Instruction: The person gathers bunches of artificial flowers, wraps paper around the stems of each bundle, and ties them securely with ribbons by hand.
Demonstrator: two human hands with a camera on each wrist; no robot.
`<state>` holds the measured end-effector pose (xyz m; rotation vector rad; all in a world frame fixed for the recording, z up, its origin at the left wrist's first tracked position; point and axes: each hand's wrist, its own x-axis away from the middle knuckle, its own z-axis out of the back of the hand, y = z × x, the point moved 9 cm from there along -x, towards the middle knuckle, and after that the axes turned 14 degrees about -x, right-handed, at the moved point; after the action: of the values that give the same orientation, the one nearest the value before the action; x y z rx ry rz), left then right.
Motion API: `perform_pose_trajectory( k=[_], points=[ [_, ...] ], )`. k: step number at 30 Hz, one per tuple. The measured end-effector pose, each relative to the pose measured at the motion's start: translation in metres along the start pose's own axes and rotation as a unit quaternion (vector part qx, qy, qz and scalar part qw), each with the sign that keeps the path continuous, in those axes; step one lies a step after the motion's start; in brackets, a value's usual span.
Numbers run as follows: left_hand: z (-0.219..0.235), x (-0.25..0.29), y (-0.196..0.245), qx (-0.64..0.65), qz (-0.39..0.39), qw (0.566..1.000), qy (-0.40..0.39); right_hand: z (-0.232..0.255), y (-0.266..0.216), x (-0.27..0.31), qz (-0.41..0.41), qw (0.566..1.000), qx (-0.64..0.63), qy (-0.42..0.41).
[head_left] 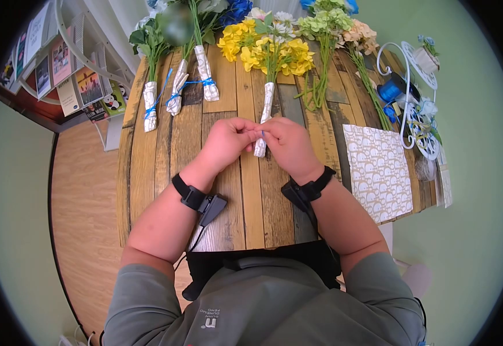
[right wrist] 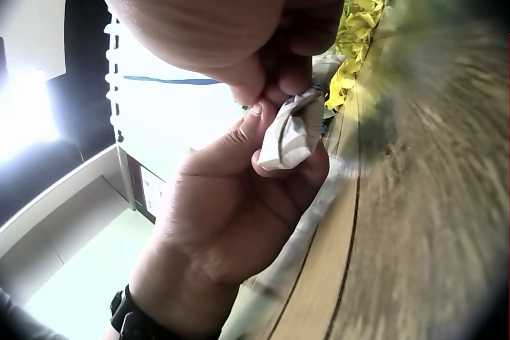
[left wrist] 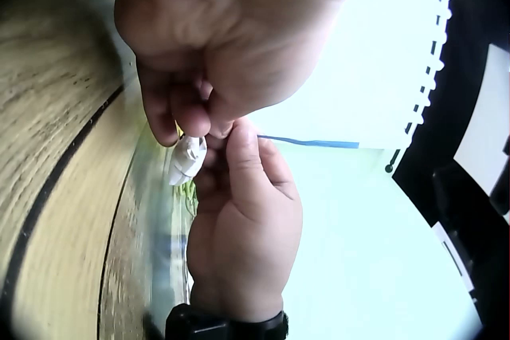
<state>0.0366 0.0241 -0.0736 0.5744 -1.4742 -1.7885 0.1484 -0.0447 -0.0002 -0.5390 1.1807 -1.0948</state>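
A bouquet with yellow flowers (head_left: 280,53) lies on the table, its stems wrapped in white patterned paper (head_left: 267,99). Both hands meet over the lower part of this wrap. My left hand (head_left: 228,141) has its fingers behind the paper end (right wrist: 288,139), the thumb tip meeting the right fingertips. My right hand (head_left: 290,147) pinches with thumb and forefinger at the same spot. From between the pinched fingertips a thin blue ribbon (left wrist: 315,143) sticks out; the left fingertips pinch at it too. The fingers hide the rest of the ribbon.
Several wrapped bundles tied with blue ribbon, one with its paper end here (head_left: 150,106), lie at the back left. Loose green stems (head_left: 320,81) lie at the back right. Patterned paper sheets (head_left: 378,173), a blue ribbon spool (head_left: 392,87) and a white metal stand (head_left: 408,109) are on the right.
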Motion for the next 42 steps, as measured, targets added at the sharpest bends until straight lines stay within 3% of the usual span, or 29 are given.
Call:
perform_pose_trajectory(
  k=[5,8,13,18,20,25,27,33,42],
  points=[
    [0.000,0.002,0.006,0.019,-0.011,1.000,-0.001,-0.002,-0.021,-0.001,0.104,0.990,0.098,-0.020],
    [0.000,0.003,0.008,0.027,-0.019,0.999,0.009,-0.003,-0.031,-0.002,0.118,0.985,0.120,-0.032],
    [0.002,0.010,0.023,0.004,-0.057,0.998,0.007,0.001,-0.034,0.000,0.096,0.992,0.078,-0.026],
    [-0.002,0.012,0.031,-0.011,-0.076,0.996,-0.047,0.003,-0.034,0.002,0.079,0.996,0.029,-0.021],
    [-0.002,0.011,0.031,-0.039,-0.074,0.995,-0.051,0.003,-0.022,0.003,0.011,1.000,0.011,-0.018],
    [0.001,0.009,0.026,-0.107,-0.081,0.991,-0.022,-0.001,-0.029,0.003,0.045,0.997,0.064,-0.026],
    [0.004,0.010,0.034,-0.135,-0.129,0.982,0.009,-0.002,-0.032,0.003,0.070,0.994,0.076,-0.032],
    [-0.001,0.009,0.026,-0.055,-0.066,0.996,-0.025,-0.002,-0.044,0.002,0.100,0.985,0.134,-0.037],
    [-0.004,0.013,0.030,-0.027,-0.041,0.999,-0.004,0.001,-0.044,0.001,0.094,0.985,0.140,-0.026]
  ],
)
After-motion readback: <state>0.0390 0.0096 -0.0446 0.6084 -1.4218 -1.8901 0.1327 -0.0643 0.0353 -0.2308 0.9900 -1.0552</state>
